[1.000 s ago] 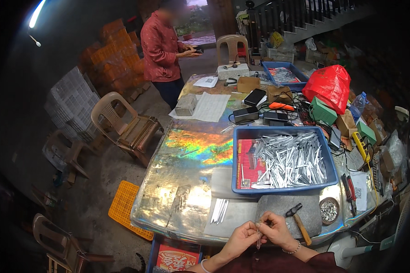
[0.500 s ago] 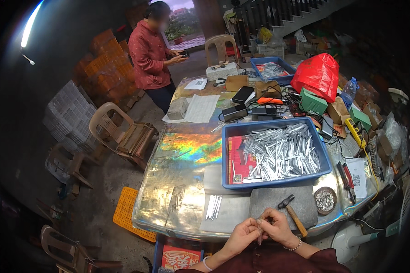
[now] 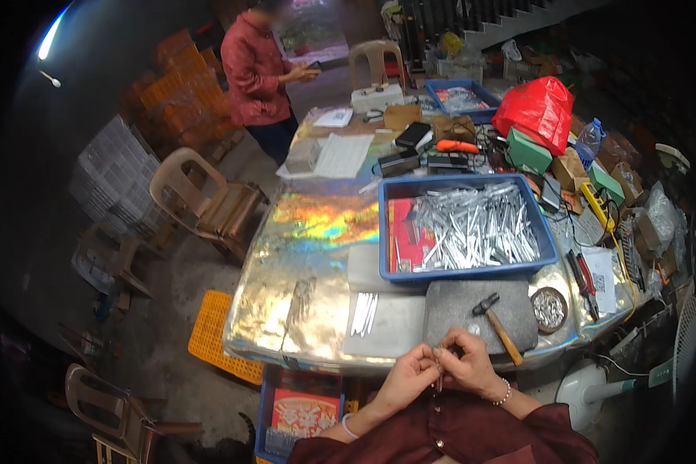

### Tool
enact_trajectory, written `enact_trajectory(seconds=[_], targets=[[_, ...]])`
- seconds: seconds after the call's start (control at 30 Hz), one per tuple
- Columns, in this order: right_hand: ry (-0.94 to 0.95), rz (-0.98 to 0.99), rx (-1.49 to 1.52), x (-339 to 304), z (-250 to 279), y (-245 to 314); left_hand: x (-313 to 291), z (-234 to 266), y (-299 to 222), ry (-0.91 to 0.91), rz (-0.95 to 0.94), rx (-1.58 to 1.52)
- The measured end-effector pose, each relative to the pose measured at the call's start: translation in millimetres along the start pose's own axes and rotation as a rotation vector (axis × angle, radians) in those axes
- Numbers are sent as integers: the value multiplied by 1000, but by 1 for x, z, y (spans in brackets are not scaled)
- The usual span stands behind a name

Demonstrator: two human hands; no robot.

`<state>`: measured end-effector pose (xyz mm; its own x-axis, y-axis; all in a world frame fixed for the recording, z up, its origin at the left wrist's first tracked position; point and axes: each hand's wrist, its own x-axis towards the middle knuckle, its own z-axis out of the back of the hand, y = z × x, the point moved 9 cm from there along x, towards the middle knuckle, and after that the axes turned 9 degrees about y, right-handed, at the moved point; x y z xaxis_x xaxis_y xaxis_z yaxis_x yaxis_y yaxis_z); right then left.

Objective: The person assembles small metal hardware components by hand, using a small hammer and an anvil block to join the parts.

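Hands (image 3: 410, 376) (image 3: 469, 369) pinch a small slender piece (image 3: 441, 382) between them, its long axis running toward the maroon shirt (image 3: 472, 430).

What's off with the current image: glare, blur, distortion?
Head view, upper left: tube light blown out; head view, middle: white glare and rainbow sheen on the table; head view, tray: metal strips look slightly smeared; head view, rim: black vignette, fisheye bend; head view, bottom: small piece between left hand and right hand too tiny to identify.

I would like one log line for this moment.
left hand, right hand: pinching slim piece, details unclear | hammer: head on grey slab | silver pieces: in blue tray
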<state>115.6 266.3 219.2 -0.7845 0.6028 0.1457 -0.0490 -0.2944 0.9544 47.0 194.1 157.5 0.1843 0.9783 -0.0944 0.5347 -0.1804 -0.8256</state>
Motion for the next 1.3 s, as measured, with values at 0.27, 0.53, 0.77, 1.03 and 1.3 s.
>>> enact_trajectory(seconds=[0.27,0.53,0.77,1.03,1.3], targets=[[-12,62,-58,-7,-2,11,-6,-13,-8,-28,-69,-46],[-53,-79,123,-3,4,-18,10,-5,-1,96,-47,-50],[-52,-43,76,6,11,-16,20,1,1,-14,-24,-56],[-43,-22,57,16,15,-22,29,12,5,22,-6,-56],[-40,-36,45,12,18,-22,30,6,3,35,-1,-18]])
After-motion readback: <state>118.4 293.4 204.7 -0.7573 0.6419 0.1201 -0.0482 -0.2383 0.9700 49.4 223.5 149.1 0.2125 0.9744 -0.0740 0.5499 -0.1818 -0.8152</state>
